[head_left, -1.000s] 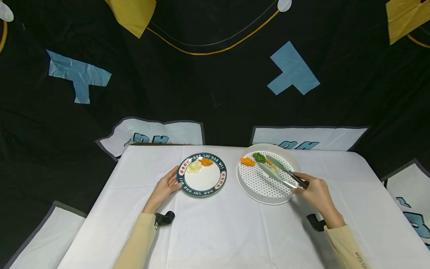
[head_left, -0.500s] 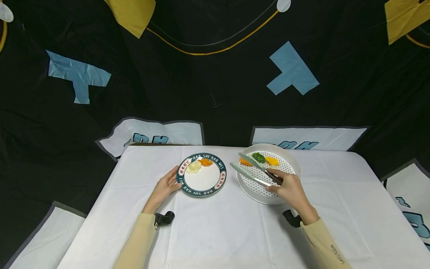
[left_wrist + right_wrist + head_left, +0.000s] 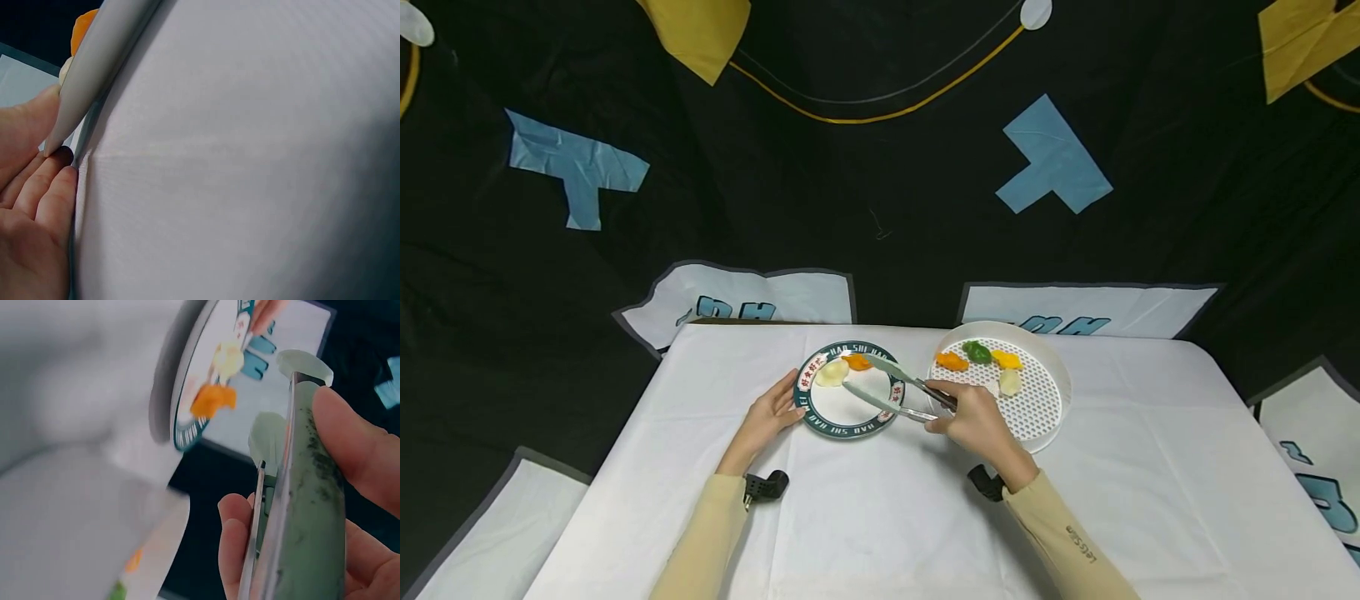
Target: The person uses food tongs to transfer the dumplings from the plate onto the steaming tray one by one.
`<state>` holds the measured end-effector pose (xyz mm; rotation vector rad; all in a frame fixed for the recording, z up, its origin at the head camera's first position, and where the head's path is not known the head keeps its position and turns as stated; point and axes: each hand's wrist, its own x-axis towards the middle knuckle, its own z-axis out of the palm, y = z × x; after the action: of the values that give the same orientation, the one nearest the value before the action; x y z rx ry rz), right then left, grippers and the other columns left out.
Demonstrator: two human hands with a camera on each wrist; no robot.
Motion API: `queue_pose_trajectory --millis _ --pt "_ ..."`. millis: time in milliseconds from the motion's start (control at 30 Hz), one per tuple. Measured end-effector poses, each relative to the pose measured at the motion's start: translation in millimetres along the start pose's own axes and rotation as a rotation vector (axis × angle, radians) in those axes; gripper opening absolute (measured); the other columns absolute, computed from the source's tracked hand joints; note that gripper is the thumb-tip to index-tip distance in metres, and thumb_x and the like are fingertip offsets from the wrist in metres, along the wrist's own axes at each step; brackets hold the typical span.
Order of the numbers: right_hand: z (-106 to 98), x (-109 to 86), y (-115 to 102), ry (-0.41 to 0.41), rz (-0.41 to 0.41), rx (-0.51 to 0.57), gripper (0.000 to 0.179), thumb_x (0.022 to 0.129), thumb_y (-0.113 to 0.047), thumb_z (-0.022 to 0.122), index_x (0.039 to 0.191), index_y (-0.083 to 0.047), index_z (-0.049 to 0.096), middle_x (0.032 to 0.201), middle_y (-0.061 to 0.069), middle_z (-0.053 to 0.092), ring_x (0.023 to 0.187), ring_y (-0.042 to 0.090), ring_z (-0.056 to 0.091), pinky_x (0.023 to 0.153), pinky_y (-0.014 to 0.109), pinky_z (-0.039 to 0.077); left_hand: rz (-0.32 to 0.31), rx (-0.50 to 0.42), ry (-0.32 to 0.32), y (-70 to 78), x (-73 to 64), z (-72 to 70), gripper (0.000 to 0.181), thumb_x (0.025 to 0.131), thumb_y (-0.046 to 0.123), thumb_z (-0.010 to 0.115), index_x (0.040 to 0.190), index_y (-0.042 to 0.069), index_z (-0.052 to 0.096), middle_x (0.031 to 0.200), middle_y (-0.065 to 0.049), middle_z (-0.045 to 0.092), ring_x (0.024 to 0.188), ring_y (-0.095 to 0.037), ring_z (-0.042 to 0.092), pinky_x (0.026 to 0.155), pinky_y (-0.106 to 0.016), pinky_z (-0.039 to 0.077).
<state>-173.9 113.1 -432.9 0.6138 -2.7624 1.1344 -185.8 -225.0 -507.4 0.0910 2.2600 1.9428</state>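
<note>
My left hand point(image 3: 767, 425) pinches the left rim of a round plate point(image 3: 842, 431) with a green lettered border, thumb on top and fingers beneath. A pale piece of food point(image 3: 832, 372) and an orange piece point(image 3: 857, 362) lie on the plate. My right hand point(image 3: 981, 423) grips green-tipped tongs point(image 3: 880, 402), their arms spread over the plate's right side. Nothing shows between the tips in the right wrist view, where the tongs point(image 3: 312, 506) fill the foreground. The left wrist view shows the plate point(image 3: 103, 62) edge-on against my thumb.
Right of the plate stands a white round tray point(image 3: 1051, 433) with a perforated base. It holds an orange piece point(image 3: 952, 361), a green piece point(image 3: 977, 352), a yellow piece point(image 3: 1007, 360) and a pale piece point(image 3: 1010, 382). White cloth point(image 3: 880, 525) covers the table.
My right hand has carried the spread tongs leftward from above the tray to above the plate. The left hand and plate have stayed in place.
</note>
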Motion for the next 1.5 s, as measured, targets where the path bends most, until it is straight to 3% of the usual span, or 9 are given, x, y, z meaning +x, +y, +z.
queue_pose_trajectory --millis 300,500,600,800,1033,1267,1500 --pt "30.6 16.2 -10.7 -0.046 -0.047 0.006 0.058 0.063 -0.007 0.084 0.118 0.001 0.066 0.107 0.014 0.069 0.084 0.024 0.063 0.076 0.036 0.056 0.013 -0.013 0.000 -0.7 1.0 -0.2 0.074 0.091 -0.003 0.060 0.152 0.001 0.018 0.155 -0.020 0.019 0.141 -0.030 0.022 0.112 -0.024 0.027" --pt "42.0 24.6 -12.1 -0.043 -0.070 -0.054 0.060 0.063 -0.009 0.085 0.118 0.004 0.065 0.097 0.015 0.070 0.064 0.019 0.053 0.059 0.029 0.048 0.016 -0.022 -0.002 -1.1 1.6 -0.1 0.074 0.091 -0.004 0.059 0.151 0.000 0.018 0.154 -0.021 0.020 0.141 -0.031 0.023 0.111 -0.024 0.028" --pt "45.7 27.5 -12.3 -0.036 -0.064 -0.076 0.061 0.062 -0.009 0.085 0.118 0.004 0.065 0.094 0.015 0.071 0.061 0.014 0.049 0.057 0.027 0.048 0.021 -0.032 -0.005 -1.8 2.2 0.2 0.073 0.090 -0.005 0.059 0.151 -0.001 0.018 0.154 -0.021 0.019 0.140 -0.031 0.023 0.111 -0.024 0.029" --pt "50.7 32.3 -13.5 -0.028 -0.041 -0.109 0.064 0.061 -0.010 0.085 0.120 0.003 0.064 0.095 0.017 0.070 0.063 0.015 0.052 0.063 0.032 0.055 0.019 -0.033 -0.006 -2.0 2.9 0.4 0.073 0.090 -0.006 0.058 0.151 -0.001 0.018 0.154 -0.021 0.019 0.140 -0.032 0.024 0.110 -0.024 0.030" --pt "57.4 36.9 -14.2 -0.030 -0.024 -0.154 0.064 0.062 -0.012 0.085 0.120 0.002 0.064 0.107 0.017 0.069 0.089 0.026 0.065 0.081 0.039 0.057 0.014 -0.026 -0.001 -1.9 2.2 0.5 0.074 0.090 -0.005 0.059 0.151 -0.001 0.017 0.154 -0.022 0.019 0.140 -0.032 0.023 0.111 -0.026 0.029" --pt "61.6 40.9 -18.2 -0.051 -0.008 -0.176 0.065 0.061 -0.012 0.086 0.120 0.004 0.063 0.103 0.017 0.069 0.069 0.017 0.057 0.069 0.034 0.056 0.017 -0.008 0.003 0.0 0.6 0.8 0.075 0.090 -0.004 0.060 0.151 -0.001 0.017 0.154 -0.021 0.019 0.140 -0.032 0.024 0.111 -0.024 0.029" --pt "66.1 42.5 -16.5 -0.055 0.014 -0.169 0.062 0.062 -0.011 0.086 0.119 0.003 0.065 0.107 0.018 0.068 0.070 0.016 0.057 0.068 0.031 0.055 0.012 -0.009 0.004 -3.2 1.0 0.0 0.074 0.091 -0.003 0.060 0.151 -0.001 0.017 0.155 -0.020 0.019 0.141 -0.030 0.023 0.111 -0.023 0.027"
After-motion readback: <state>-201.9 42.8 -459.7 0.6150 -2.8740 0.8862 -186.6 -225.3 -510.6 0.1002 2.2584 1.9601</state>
